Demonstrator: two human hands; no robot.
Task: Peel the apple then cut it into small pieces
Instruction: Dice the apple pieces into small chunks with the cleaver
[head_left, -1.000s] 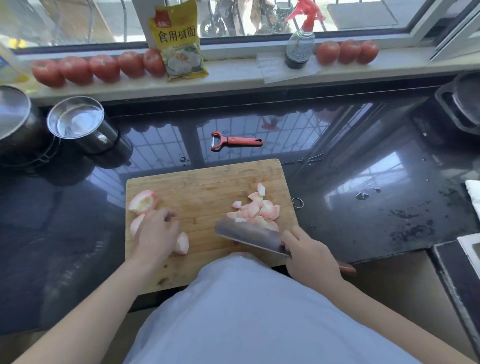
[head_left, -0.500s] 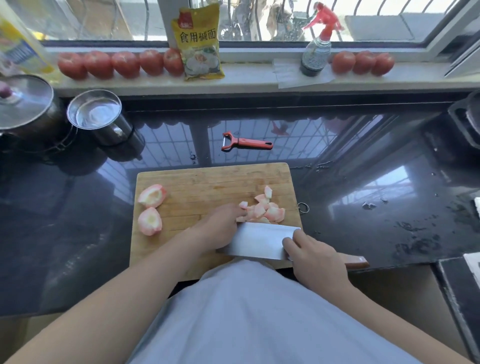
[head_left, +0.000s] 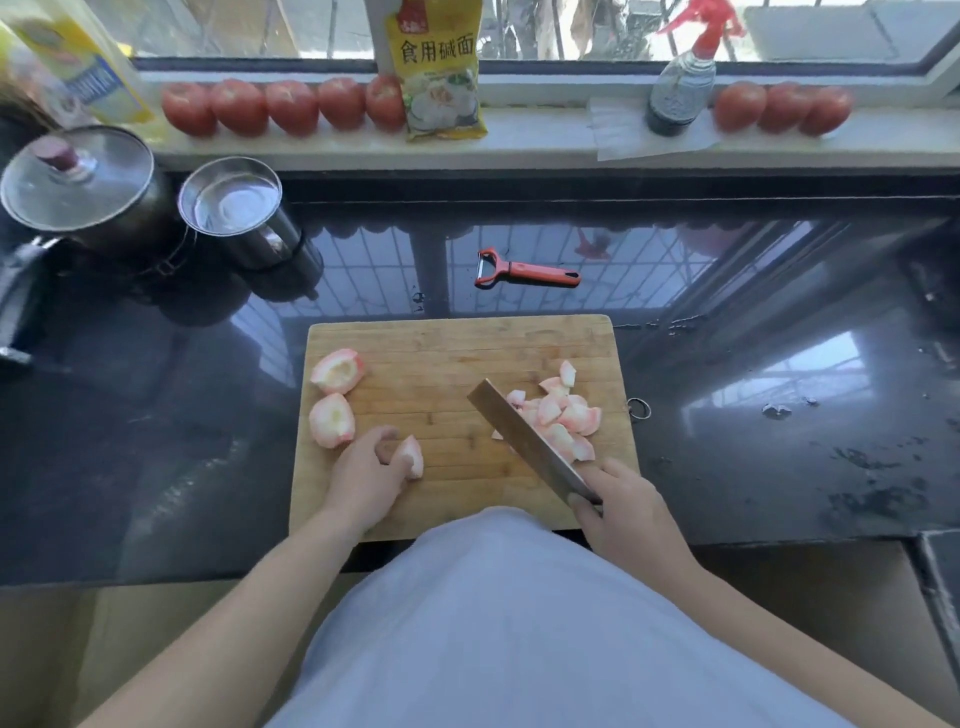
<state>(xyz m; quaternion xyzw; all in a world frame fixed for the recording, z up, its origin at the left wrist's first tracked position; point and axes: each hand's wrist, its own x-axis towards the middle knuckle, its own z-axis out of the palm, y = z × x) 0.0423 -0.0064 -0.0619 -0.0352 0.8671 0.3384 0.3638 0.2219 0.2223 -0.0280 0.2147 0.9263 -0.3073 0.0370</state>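
On the dark glossy counter (head_left: 779, 364) below the window sill lies a wooden cutting board (head_left: 441, 348). Along its left side rest two large peeled apple pieces (head_left: 332, 420), and toward its right side a heap of small cut apple chunks (head_left: 563, 415). Across the board's right half slants a cleaver (head_left: 524, 441), its blade just beside the heap; the right hand (head_left: 623, 512) has its fingers wrapped round the handle. At the near left, the left hand (head_left: 366, 475) curls its fingers round an apple wedge (head_left: 410, 456). Beyond the board lies a red peeler (head_left: 524, 271).
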